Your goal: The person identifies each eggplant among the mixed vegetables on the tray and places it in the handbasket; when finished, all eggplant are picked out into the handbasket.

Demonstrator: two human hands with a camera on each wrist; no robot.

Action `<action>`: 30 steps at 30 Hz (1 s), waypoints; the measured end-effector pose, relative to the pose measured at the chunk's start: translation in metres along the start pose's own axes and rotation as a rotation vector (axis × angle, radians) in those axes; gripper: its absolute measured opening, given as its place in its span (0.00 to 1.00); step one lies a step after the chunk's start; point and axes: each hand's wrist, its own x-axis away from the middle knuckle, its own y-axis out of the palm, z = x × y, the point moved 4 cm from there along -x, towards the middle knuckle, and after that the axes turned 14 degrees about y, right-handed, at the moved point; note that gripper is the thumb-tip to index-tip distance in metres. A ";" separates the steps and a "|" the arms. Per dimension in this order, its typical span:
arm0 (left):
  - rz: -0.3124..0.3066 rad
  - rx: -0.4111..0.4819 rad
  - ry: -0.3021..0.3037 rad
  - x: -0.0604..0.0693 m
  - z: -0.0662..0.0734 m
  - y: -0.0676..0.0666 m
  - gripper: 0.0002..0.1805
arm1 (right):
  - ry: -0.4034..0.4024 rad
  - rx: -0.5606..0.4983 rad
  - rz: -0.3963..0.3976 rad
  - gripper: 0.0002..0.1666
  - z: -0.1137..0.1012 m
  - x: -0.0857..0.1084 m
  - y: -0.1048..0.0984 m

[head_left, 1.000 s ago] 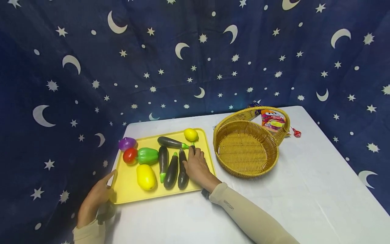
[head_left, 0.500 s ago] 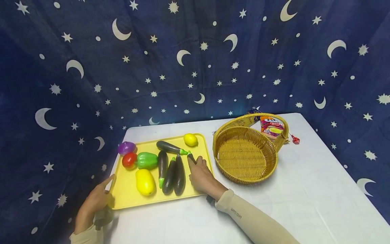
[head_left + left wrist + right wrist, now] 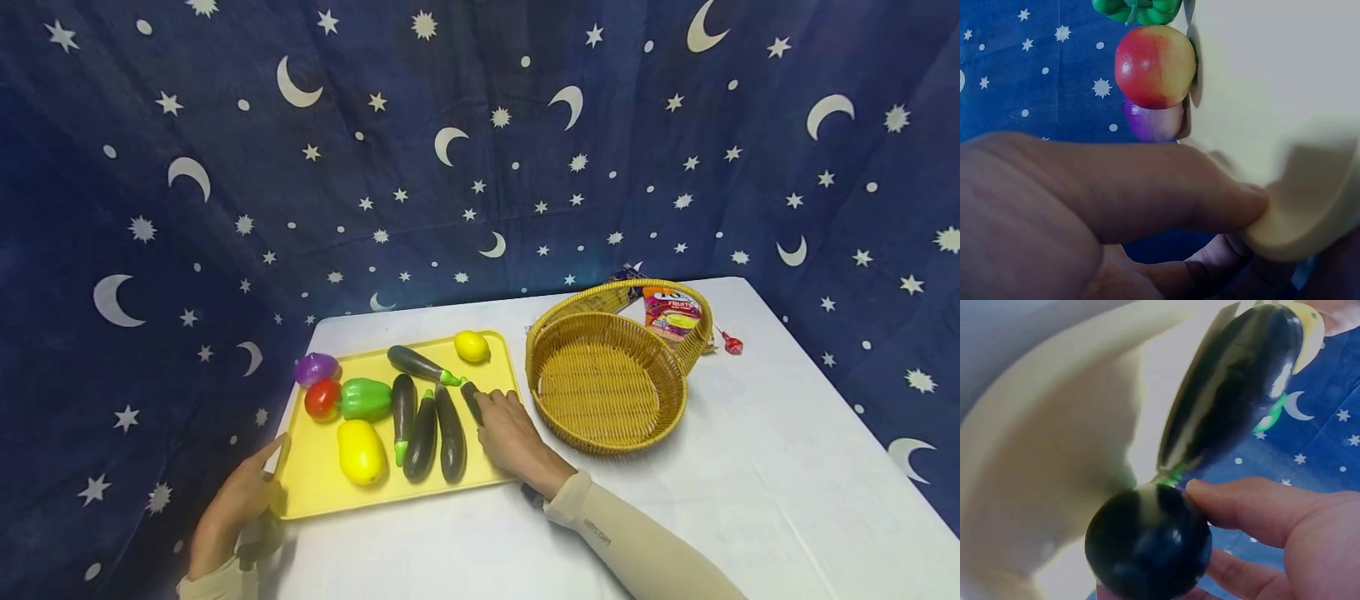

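My right hand [image 3: 517, 437] grips a dark eggplant [image 3: 471, 400] at the right side of the yellow tray [image 3: 322, 493]. In the right wrist view, thumb and fingers curl round that eggplant's rounded end [image 3: 1147, 544]; another eggplant [image 3: 1235, 381] lies beyond. With thumb on top and fingers beneath, my left hand [image 3: 236, 498] pinches the tray's left rim, its thumb [image 3: 1210, 194] plain in the left wrist view. Several more eggplants [image 3: 422, 437] lie on the tray, along with a lemon [image 3: 472, 346], a green bell pepper [image 3: 365, 399] and a yellow mango-like fruit [image 3: 361, 452].
A round red fruit [image 3: 322, 400] and a purple onion-like vegetable [image 3: 316, 369] sit at the tray's left edge. Right of the tray stands a wicker basket [image 3: 534, 367] with a handle. Behind it lie snack packets [image 3: 671, 312] and a red-wrapped lollipop [image 3: 732, 342].
My right hand has moved right and toward me with its eggplant. The nearest loose eggplant rolled left against its neighbour, then back right, leaving a gap. My left hand stays on the tray.
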 end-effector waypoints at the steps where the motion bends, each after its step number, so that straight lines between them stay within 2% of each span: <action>1: -0.001 0.002 0.001 0.000 -0.001 0.001 0.49 | -0.018 0.008 0.009 0.35 0.000 0.003 -0.001; 4: -0.002 0.015 -0.005 0.000 -0.001 0.005 0.49 | -0.082 0.015 0.039 0.34 0.001 0.019 -0.014; 6: 0.002 0.017 0.002 0.000 -0.001 0.007 0.49 | -0.148 0.002 0.061 0.34 0.003 0.033 -0.030; 8: 0.005 0.014 0.008 0.001 -0.001 0.008 0.49 | -0.229 -0.022 0.100 0.35 0.006 0.049 -0.050; 11: 0.009 0.019 0.003 0.004 -0.002 0.008 0.49 | -0.339 -0.045 0.201 0.37 0.017 0.070 -0.085; 15: -0.005 0.016 -0.026 0.009 -0.005 0.008 0.48 | -0.391 -0.014 0.320 0.40 0.042 0.084 -0.133; 18: -0.003 0.019 -0.035 0.011 -0.007 0.006 0.49 | -0.401 0.076 0.345 0.41 0.060 0.079 -0.163; 21: 0.007 0.032 -0.035 0.010 -0.007 0.003 0.50 | -0.431 0.211 0.316 0.40 0.076 0.064 -0.184; 24: -0.006 0.020 -0.022 0.008 -0.007 0.002 0.50 | -0.436 0.341 0.235 0.37 0.088 0.048 -0.198; 27: -0.016 -0.013 0.004 0.003 -0.005 0.003 0.48 | -0.377 0.426 0.133 0.35 0.098 0.028 -0.203; 30: -0.013 -0.036 0.016 0.000 -0.004 0.002 0.47 | -0.315 0.466 0.016 0.33 0.101 0.000 -0.197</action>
